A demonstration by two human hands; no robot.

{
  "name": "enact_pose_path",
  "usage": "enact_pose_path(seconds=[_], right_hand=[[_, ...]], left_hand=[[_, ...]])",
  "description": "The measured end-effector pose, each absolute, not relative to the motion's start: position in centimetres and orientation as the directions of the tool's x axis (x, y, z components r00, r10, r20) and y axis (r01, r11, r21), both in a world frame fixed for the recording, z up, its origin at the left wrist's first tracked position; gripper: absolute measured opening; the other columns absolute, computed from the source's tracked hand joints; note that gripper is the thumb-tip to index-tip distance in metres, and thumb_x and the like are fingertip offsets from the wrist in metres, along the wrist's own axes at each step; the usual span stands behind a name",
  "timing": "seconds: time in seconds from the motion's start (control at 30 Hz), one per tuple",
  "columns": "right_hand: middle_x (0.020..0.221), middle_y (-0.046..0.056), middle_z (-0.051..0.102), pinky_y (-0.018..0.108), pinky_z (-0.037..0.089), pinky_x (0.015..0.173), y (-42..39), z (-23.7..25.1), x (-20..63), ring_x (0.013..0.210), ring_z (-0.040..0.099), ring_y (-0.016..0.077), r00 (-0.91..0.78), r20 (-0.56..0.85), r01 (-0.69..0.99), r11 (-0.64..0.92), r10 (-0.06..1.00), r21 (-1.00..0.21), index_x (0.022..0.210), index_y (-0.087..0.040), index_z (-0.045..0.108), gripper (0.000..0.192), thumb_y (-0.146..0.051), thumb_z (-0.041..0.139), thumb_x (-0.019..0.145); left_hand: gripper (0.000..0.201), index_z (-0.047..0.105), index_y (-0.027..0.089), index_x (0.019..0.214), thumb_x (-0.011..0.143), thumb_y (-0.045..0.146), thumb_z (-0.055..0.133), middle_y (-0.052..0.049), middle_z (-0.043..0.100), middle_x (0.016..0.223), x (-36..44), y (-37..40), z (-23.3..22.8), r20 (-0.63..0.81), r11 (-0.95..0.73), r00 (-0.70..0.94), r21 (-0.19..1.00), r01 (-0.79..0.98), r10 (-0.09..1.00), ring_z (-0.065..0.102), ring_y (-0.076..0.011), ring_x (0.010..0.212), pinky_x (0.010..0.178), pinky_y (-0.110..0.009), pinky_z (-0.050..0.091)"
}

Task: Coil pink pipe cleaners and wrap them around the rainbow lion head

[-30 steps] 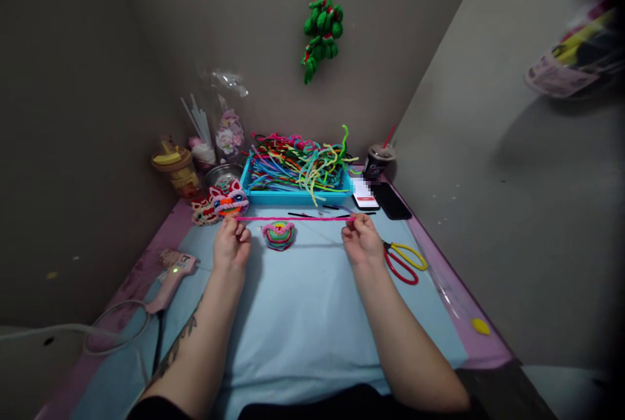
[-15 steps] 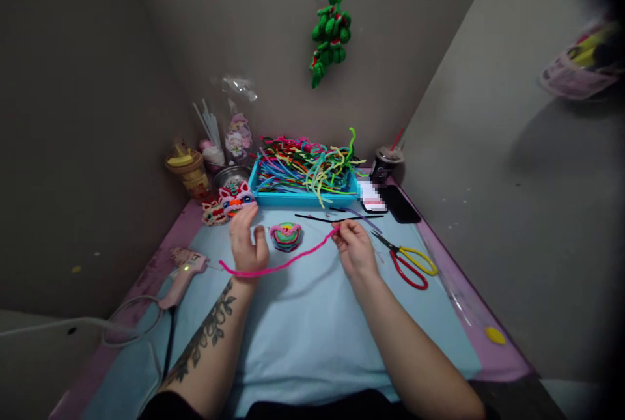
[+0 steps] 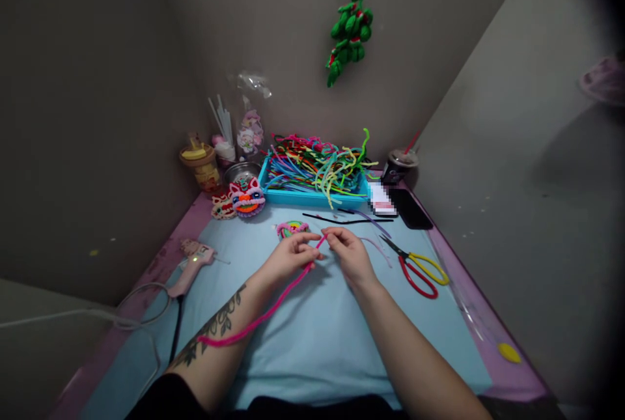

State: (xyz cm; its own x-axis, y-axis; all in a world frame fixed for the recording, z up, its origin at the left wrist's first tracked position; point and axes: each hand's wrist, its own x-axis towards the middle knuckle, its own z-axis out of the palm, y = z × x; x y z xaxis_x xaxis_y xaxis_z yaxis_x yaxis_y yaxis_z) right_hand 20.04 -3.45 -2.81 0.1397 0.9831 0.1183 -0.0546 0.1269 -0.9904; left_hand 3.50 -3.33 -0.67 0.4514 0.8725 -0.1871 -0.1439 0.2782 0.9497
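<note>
Holding one end of a fuzzy pink strip (image 3: 273, 308) in a fingertip pinch, the person's right hand (image 3: 349, 254) is just beside the left hand (image 3: 293, 255), above the middle of the work surface. The left thumb and fingers are parted with the strip passing by them; whether they grip it cannot be told. Its loose end trails across the left forearm.

A dark cup (image 3: 393, 171) with a red straw bears a pale mark too small to read, and the lit phone (image 3: 383, 197) beside it is pixelated.

A round, many-coloured piece (image 3: 293, 229) is partly hidden behind the left hand. Beyond is a turquoise tray (image 3: 312, 199) heaped with coloured strips, with a lion-face ornament (image 3: 249, 198) near its left corner. Red-and-yellow-handled scissors (image 3: 405, 255) lie open to the right; a pink glue gun (image 3: 193, 267) with a lit green light lies left.

Light-blue cloth (image 3: 303, 355) covers most of a pink-purple table (image 3: 517, 379). A green ornament (image 3: 351, 32) hangs against grey walls (image 3: 268, 29).
</note>
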Motion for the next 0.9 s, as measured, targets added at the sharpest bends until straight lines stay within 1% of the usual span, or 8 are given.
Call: enact_pose_path(seconds=[0.07,0.13,0.17,0.27,0.4,0.57,0.7,0.9], right_hand=[[0.090,0.006,0.066,0.034,0.044,0.075,-3.0,-3.1,21.2,0.082,0.057,0.0210,0.164,0.176,0.238,0.134,0.971,-0.962,0.091,-0.021,0.065,0.023,-0.038,0.061,0.077],[0.093,0.008,0.064,0.036,0.042,0.079,-2.5,-3.7,22.6,0.087,0.055,0.0239,0.180,0.266,0.579,0.117,0.947,-0.807,0.090,-0.020,0.064,0.018,-0.031,0.062,0.076],[0.091,0.008,0.064,0.037,0.041,0.080,-2.2,-4.0,23.2,0.088,0.054,0.0249,0.163,0.281,0.701,0.089,0.946,-0.708,0.087,-0.020,0.063,0.014,-0.026,0.061,0.075],[0.084,0.009,0.063,0.035,0.038,0.073,-1.7,-5.0,24.3,0.083,0.054,0.0252,0.116,0.208,0.877,-0.001,0.971,-0.481,0.085,-0.020,0.060,0.009,-0.018,0.059,0.076],[0.082,0.009,0.064,0.033,0.034,0.067,-1.7,-5.5,24.4,0.078,0.055,0.0254,0.094,0.144,0.925,-0.032,0.985,-0.379,0.090,-0.020,0.058,0.014,-0.014,0.057,0.078],[0.088,0.012,0.062,0.035,0.035,0.068,-2.4,-5.0,24.3,0.082,0.056,0.0265,0.080,0.231,0.932,0.010,0.970,-0.363,0.092,-0.020,0.061,0.017,-0.013,0.049,0.082],[0.093,0.011,0.059,0.034,0.038,0.067,-2.9,-3.8,23.6,0.079,0.056,0.0239,0.102,0.284,0.868,0.055,0.953,-0.494,0.092,-0.020,0.061,0.021,-0.016,0.042,0.085],[0.086,0.006,0.060,0.033,0.043,0.071,-3.7,-2.3,22.1,0.081,0.056,0.0225,0.161,0.386,0.630,0.206,0.908,-0.748,0.085,-0.022,0.058,0.013,-0.022,0.045,0.084]], left_hand=[[0.055,0.061,0.012,0.107,0.062,0.039,0.079,-0.004,0.068,0.070,3.2,-3.0,-0.8,-0.188,0.278,0.396,0.943,-0.185,0.899,0.056,-0.0095,0.048,0.051,-0.022,0.041],[0.051,0.063,0.013,0.106,0.063,0.036,0.079,-0.004,0.067,0.072,3.0,-2.6,-1.0,-0.198,0.287,0.342,0.929,-0.233,0.919,0.053,-0.0079,0.046,0.048,-0.021,0.039],[0.051,0.064,0.013,0.106,0.063,0.034,0.078,-0.004,0.067,0.075,2.9,-2.4,-1.1,-0.206,0.296,0.324,0.920,-0.257,0.923,0.052,-0.0069,0.045,0.046,-0.021,0.038],[0.048,0.065,0.013,0.104,0.060,0.026,0.078,-0.006,0.067,0.084,2.7,-2.1,-1.4,-0.218,0.313,0.300,0.893,-0.323,0.929,0.049,-0.0049,0.047,0.046,-0.020,0.037],[0.047,0.065,0.014,0.104,0.059,0.023,0.077,-0.003,0.062,0.080,2.8,-2.2,-1.4,-0.217,0.317,0.296,0.879,-0.355,0.930,0.049,-0.0056,0.052,0.049,-0.019,0.040],[0.045,0.066,0.014,0.107,0.069,0.036,0.073,0.000,0.055,0.073,2.9,-2.4,-1.2,-0.200,0.266,0.254,0.928,-0.260,0.946,0.038,-0.0042,0.047,0.043,-0.018,0.031],[0.047,0.065,0.014,0.108,0.071,0.042,0.071,0.000,0.056,0.072,2.9,-2.5,-1.1,-0.175,0.237,0.250,0.941,-0.243,0.952,0.034,-0.0034,0.045,0.040,-0.018,0.024],[0.044,0.064,0.014,0.107,0.069,0.034,0.072,-0.001,0.059,0.076,3.1,-2.6,-1.3,-0.216,0.281,0.250,0.923,-0.262,0.944,0.042,-0.0043,0.046,0.042,-0.018,0.033]])
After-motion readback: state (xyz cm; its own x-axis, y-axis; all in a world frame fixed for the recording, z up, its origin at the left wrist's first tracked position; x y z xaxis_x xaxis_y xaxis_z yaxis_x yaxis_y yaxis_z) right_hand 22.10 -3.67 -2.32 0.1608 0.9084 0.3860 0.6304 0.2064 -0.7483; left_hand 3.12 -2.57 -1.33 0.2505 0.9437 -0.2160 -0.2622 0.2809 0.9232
